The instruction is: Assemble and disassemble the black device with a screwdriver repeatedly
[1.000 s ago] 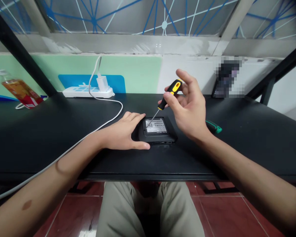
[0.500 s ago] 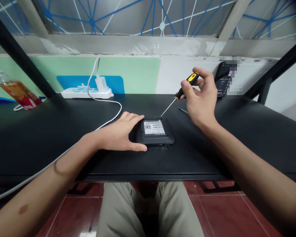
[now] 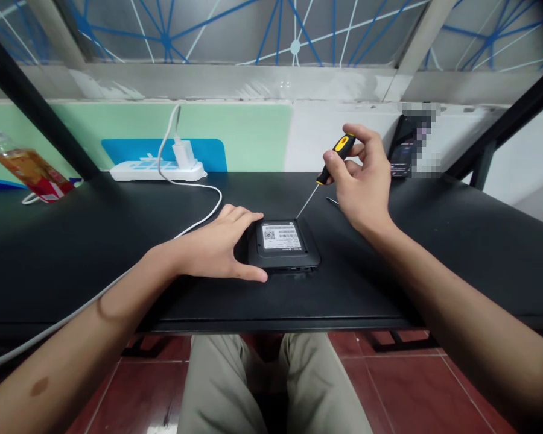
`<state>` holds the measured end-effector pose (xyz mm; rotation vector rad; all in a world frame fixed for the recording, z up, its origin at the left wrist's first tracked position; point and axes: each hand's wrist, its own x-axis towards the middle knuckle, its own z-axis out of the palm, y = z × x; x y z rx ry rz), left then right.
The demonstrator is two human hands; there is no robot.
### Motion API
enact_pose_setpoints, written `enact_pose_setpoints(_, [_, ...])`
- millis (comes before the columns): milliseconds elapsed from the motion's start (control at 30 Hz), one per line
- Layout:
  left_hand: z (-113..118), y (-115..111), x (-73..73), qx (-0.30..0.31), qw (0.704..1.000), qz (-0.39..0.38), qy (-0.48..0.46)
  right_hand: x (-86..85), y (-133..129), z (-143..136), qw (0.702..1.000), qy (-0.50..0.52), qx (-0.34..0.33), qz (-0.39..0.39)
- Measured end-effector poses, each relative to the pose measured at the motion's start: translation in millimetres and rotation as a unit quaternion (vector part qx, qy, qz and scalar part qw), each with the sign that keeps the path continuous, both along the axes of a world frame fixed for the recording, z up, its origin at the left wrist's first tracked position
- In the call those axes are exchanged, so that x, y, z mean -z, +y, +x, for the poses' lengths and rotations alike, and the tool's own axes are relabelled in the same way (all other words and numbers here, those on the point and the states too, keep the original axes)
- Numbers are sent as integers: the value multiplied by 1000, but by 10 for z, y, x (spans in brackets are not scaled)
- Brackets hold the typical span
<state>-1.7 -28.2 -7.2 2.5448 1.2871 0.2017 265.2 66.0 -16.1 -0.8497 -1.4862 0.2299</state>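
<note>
One flat black device, lying label side up on the black table, near the front edge. White printed label set in its recessed upper face; ports on the side facing the person.

Left hand: open, thumb spread from the fingers, placed around the device's left side. Exact contact along the palm unclear.

Right hand: gripping the black-and-yellow handle of a screwdriver, thumb on its side, index finger at the butt. Tool tilted, shaft running down and left to the device's far edge, near its right corner. Whether the tip is seated in a hole: cannot tell.

Surroundings: thin metal rod partly hidden by the right hand; white power strip at the back, with charger plug and white cable; bottle of amber drink far left; phone, partly pixelated, propped against the wall at right
</note>
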Motion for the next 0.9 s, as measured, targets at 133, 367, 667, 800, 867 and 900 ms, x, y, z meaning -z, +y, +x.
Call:
enact_pose_setpoints(133, [3, 5, 14, 6, 1000, 6, -2, -22, -6, -7, 1000, 9, -27, 7])
enact_pose_setpoints(367, [-7, 16, 33, 8, 1000, 8, -2, -100, -86, -77, 989, 97, -102, -45])
enact_pose_setpoints(667, [-17, 13, 31, 9, 1000, 9, -5, -129, -192, -143, 990, 98, -100, -16])
enact_pose_setpoints(800, [-22, 19, 36, 14, 1000, 10, -8, -111, -157, -112, 993, 82, -88, 14])
enact_pose_setpoints(867, [-21, 19, 35, 15, 1000, 12, -9, -105, -152, -107, 992, 78, -97, 2])
enact_pose_setpoints(900, [-18, 18, 33, 14, 1000, 11, -8, -103, -157, -110, 992, 77, -100, -6])
